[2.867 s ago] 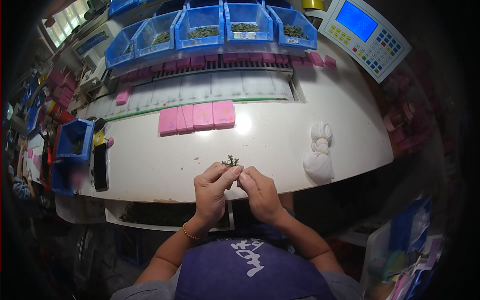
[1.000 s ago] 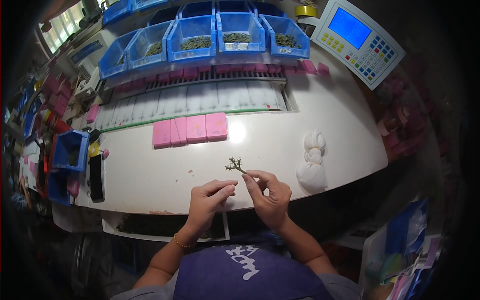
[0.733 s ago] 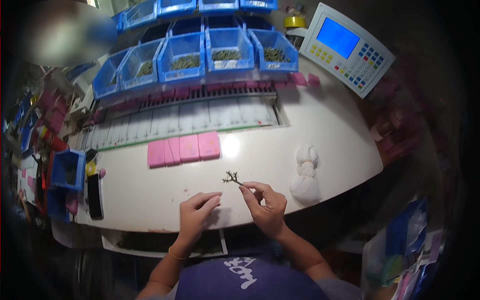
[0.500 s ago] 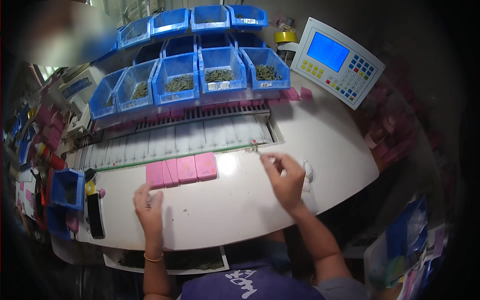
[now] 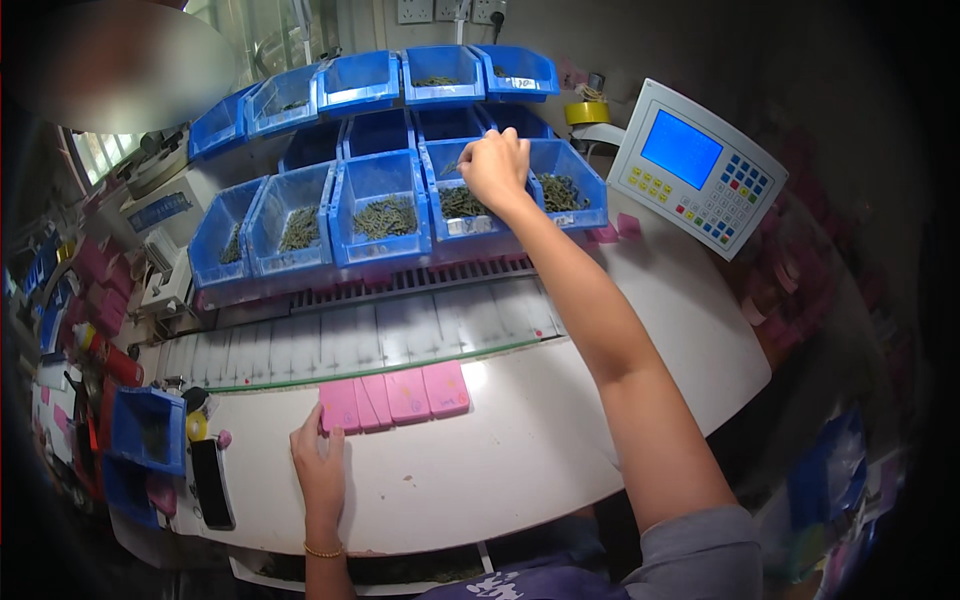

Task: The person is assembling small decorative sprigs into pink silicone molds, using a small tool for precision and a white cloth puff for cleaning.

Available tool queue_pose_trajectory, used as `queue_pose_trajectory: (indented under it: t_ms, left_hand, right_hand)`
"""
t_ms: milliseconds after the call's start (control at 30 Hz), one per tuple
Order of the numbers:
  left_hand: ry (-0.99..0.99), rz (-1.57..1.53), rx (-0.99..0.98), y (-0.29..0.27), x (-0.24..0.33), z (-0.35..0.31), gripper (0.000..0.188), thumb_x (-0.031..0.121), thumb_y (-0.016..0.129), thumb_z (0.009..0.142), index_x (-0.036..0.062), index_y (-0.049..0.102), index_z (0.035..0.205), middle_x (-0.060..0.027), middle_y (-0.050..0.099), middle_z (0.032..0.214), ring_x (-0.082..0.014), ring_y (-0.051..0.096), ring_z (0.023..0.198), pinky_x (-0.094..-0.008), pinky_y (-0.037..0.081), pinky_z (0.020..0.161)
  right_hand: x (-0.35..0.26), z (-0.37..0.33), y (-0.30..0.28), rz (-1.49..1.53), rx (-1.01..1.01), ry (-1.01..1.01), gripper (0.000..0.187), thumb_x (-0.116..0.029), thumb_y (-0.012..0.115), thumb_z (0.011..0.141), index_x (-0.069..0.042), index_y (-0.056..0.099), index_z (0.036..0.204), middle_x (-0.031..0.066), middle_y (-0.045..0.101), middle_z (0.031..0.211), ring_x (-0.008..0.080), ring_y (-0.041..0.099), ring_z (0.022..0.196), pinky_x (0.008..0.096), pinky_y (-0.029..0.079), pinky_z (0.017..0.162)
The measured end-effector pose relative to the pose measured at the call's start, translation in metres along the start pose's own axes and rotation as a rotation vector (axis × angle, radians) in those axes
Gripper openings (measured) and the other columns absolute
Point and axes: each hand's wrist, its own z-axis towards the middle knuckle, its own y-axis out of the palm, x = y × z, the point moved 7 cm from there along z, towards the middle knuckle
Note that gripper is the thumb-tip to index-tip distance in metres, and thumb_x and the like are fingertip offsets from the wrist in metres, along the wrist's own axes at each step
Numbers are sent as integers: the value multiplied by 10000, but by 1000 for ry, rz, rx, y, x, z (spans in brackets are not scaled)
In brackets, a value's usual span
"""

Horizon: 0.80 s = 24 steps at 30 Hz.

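Note:
My right hand [image 5: 495, 170] reaches over a front-row blue bin [image 5: 470, 228] that holds small dark-green pieces [image 5: 462, 203]. Its thumb and fingers are pinched together, with a bit of thin greenish pieces [image 5: 451, 167] showing at the tips. On the white table, my left hand [image 5: 319, 470] rests beside a row of pink blocks [image 5: 407, 394]. Its index finger lies along the left side of the leftmost block [image 5: 338, 404], and the thumb is apart from it, near the block's front edge.
More blue bins [image 5: 378, 195] stand in tiers at the back. A green-edged white strip with dark lines [image 5: 350, 338] runs before them. A control panel [image 5: 697, 168] with a blue screen stands right. A phone [image 5: 211, 485] and small blue bins [image 5: 148, 428] are at left.
My right hand has gone from the table up and away to the blue bin. My left hand has come against the leftmost pink block. The whole view has shifted.

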Motion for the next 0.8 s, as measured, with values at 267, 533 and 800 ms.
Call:
queue_pose_trajectory:
  t_ms: [267, 533, 800]
  left_hand:
    - [85, 113, 13, -2, 2, -9, 489, 155, 609, 941, 13, 498, 1395, -184, 557, 1157, -284, 546, 1068, -374, 422, 988]
    - [31, 26, 6, 0, -4, -2, 516, 179, 595, 960, 11, 460, 1429, -195, 553, 1171, -296, 546, 1105, -392, 422, 1003]
    - [130, -94, 2, 10, -9, 3, 466, 165, 563, 980, 12, 483, 1412, -202, 564, 1236, -288, 587, 1076, -386, 450, 982]
  right_hand:
    - [-12, 12, 45, -223, -156, -16, 159, -218, 685, 785, -159, 789, 889, 69, 664, 1036, 280, 500, 1128, 484, 291, 1012]
    - [-2, -84, -107, 174, 113, -330, 153, -215, 672, 827, -117, 756, 909, 66, 659, 933, 267, 551, 946, 409, 420, 842]
    - [100, -363, -169, -190, -601, 195, 479, -208, 683, 862, -83, 574, 1312, 179, 522, 1286, 345, 528, 1112, 446, 426, 978]
